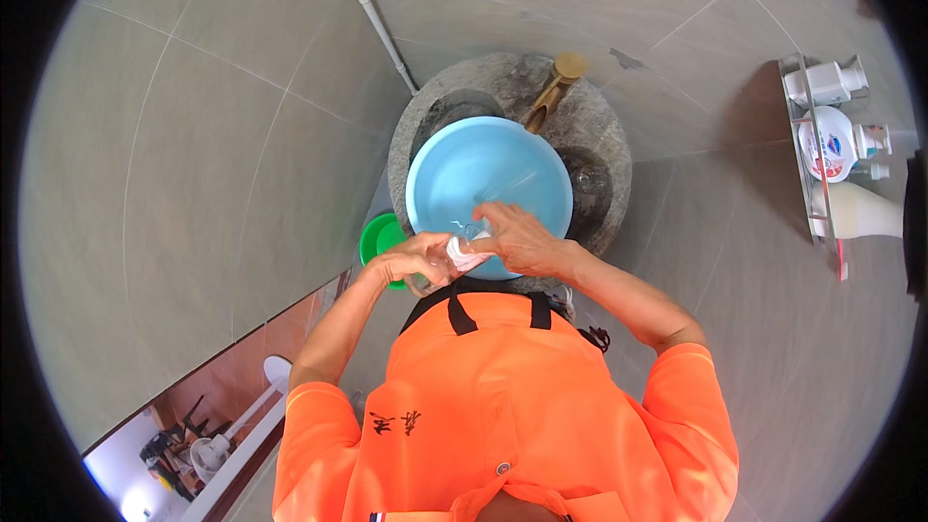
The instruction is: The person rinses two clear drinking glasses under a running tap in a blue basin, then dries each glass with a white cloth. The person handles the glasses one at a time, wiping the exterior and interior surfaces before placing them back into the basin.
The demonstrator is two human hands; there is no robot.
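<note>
My hands meet over the near rim of a light blue basin (pixel 488 169) that sits in a round stone sink. My left hand (pixel 414 259) is closed around a clear, glass-like vessel (pixel 418 285), mostly hidden by the fingers. Against it, my right hand (pixel 524 240) presses a small white and pinkish piece (pixel 464 251), with its fingers bent around it. Whether that piece is a cloth or a sponge, I cannot tell. Pale blue water seems to lie in the basin.
A brass-coloured tap (pixel 556 92) rises behind the basin from the stone sink (pixel 607 126). Left of the sink is a green bucket (pixel 379 237). At right, a wall rack (pixel 798 150) holds several bottles. A white pipe (pixel 367 5) runs down the corner, and a mirror (pixel 208 425) hangs lower left.
</note>
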